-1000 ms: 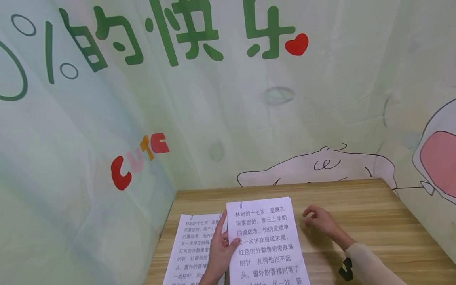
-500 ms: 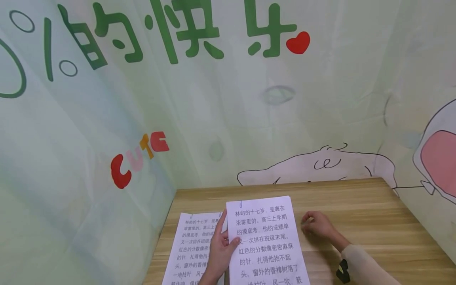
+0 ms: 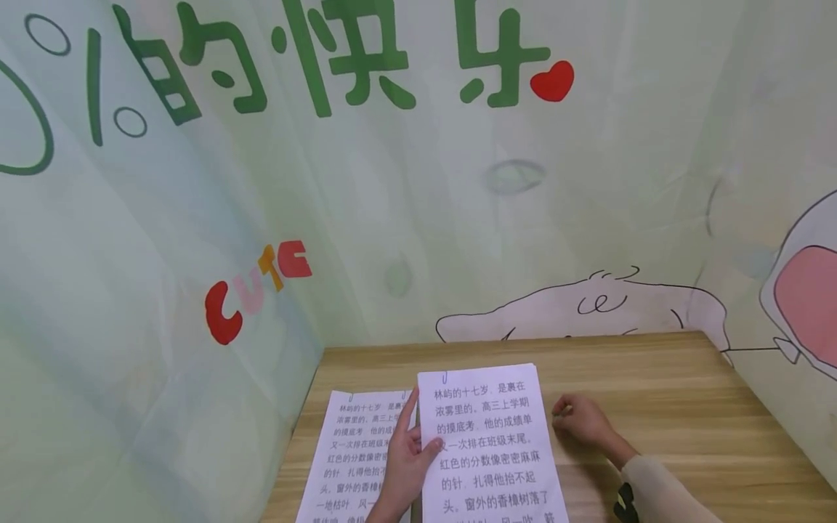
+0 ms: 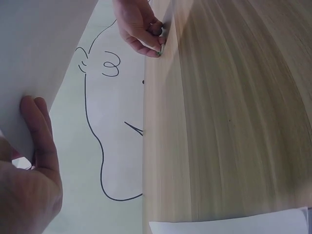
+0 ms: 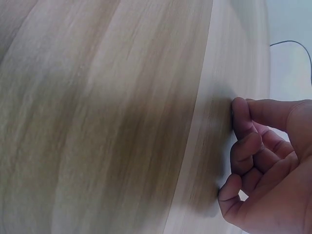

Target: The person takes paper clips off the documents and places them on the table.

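In the head view my left hand (image 3: 404,465) grips a stack of printed sheets (image 3: 490,443) by its left edge, the thumb on the front page. The stack is tilted up above the table, with a paper clip (image 3: 445,378) at its top left corner. The left wrist view shows the stack's white back (image 4: 44,48) and fingers behind it. Right of the stack my right hand (image 3: 585,421) is low at the table with curled fingers. Its fingertips pinch a tiny green clip (image 4: 159,52), visible in the left wrist view; the right wrist view hides it.
A second printed stack (image 3: 349,443) lies on the wooden table (image 3: 654,370) at the left, with two paper clips along its top edge. A printed fabric backdrop (image 3: 392,218) stands behind and beside the table.
My right hand has shifted slightly left and lower toward the table, its fingers more closed. The left hand and its sheets have barely moved.
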### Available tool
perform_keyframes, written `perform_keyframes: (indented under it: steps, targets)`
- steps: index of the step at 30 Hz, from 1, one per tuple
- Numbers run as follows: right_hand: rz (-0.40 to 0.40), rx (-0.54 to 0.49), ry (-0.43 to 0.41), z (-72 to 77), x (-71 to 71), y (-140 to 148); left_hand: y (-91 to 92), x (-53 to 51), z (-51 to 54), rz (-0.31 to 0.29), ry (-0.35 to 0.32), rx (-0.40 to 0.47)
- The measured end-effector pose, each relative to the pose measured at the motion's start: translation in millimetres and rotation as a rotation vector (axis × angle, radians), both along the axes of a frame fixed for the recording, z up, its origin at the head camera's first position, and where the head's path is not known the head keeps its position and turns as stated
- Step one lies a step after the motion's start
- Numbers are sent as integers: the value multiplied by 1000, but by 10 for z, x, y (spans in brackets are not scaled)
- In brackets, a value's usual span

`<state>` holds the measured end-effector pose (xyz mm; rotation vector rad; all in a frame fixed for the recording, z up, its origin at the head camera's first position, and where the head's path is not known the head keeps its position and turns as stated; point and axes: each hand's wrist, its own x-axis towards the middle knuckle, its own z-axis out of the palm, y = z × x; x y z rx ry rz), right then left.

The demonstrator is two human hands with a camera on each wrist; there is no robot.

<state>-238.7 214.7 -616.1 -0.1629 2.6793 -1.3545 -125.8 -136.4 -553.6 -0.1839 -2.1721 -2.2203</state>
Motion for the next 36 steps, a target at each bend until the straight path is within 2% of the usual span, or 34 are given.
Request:
perform_keyframes:
  steps: [5, 9, 13, 18, 24, 28, 31, 36]
  targets:
    - [-7, 25, -4, 22, 9, 0, 2, 15, 17, 11, -4, -10]
    - [-26, 62, -5, 129, 7, 30, -2, 15, 15, 9, -8, -13]
    - [-32, 62, 52, 296, -50, 54, -5, 6, 9, 9, -1, -7]
    - [12, 32, 133, 499, -162, 49, 6, 12, 12, 3, -10, -5]
    - [78, -74, 164, 728, -268, 17, 33, 16, 16, -2, -17, -2]
    - [84, -115, 174, 951, -256, -28, 44, 5, 5, 0, 1, 1]
    - [88, -99, 208, 1094, -226, -87, 50, 1, -3, -9, 5, 13]
    - [105, -79, 266, 1229, -192, -211, 54, 1, -13, -39, 9, 40]
